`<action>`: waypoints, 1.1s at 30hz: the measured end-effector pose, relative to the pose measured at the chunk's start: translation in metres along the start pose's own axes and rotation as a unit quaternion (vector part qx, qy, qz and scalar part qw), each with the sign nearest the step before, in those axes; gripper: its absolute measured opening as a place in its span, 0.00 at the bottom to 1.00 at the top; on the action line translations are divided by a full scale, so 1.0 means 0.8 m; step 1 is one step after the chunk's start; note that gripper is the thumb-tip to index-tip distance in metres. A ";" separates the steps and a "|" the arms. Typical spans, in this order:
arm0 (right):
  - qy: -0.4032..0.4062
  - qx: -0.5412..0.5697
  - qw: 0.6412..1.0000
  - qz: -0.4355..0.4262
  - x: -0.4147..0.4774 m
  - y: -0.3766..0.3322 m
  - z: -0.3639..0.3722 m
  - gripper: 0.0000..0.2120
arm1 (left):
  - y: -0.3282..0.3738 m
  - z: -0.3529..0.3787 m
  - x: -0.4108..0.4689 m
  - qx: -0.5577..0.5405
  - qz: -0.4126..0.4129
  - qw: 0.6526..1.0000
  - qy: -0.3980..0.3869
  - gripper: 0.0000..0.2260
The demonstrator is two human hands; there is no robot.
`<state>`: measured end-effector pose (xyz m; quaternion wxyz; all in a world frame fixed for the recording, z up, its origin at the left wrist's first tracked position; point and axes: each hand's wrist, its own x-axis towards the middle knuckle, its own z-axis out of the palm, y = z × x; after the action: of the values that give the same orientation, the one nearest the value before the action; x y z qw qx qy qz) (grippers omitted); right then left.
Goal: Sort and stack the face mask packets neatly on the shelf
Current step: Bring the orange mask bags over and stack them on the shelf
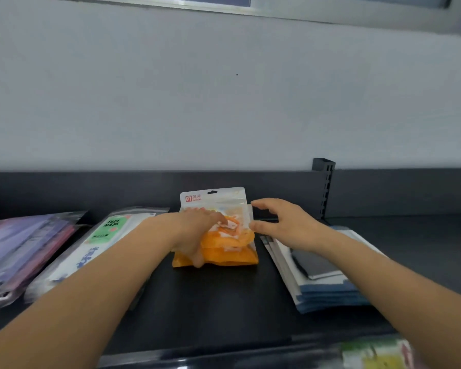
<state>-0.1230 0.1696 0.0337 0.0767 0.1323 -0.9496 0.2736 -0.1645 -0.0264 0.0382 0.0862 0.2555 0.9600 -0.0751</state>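
An orange and white face mask packet (225, 246) lies flat on the black shelf (210, 302), against the back panel. My left hand (197, 230) rests flat on its left half, fingers spread over the plastic and thumb down at its near edge. My right hand (280, 225) hovers at the packet's right edge with relaxed, slightly bent fingers, its thumb just touching the edge. Left of it lies a white and green "FACE MASK" packet pile (101, 241), and further left a purple packet pile (22, 249). A blue and grey packet stack (317, 278) sits to the right.
A slotted black upright (325, 187) rises behind the right stack. The shelf's back panel (91, 190) runs along a pale wall. A blurred green and yellow packet (378, 352) shows below the shelf's front edge at the lower right.
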 end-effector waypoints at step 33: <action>0.181 -0.091 0.935 0.292 -0.453 0.409 -0.344 0.34 | 0.595 -0.087 0.127 -0.071 0.269 0.946 0.167 0.31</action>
<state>0.1468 0.6608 0.0224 0.1760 -0.2106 -0.9371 0.2158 -0.0205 0.4434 0.0378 -0.0402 0.5061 0.8592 0.0628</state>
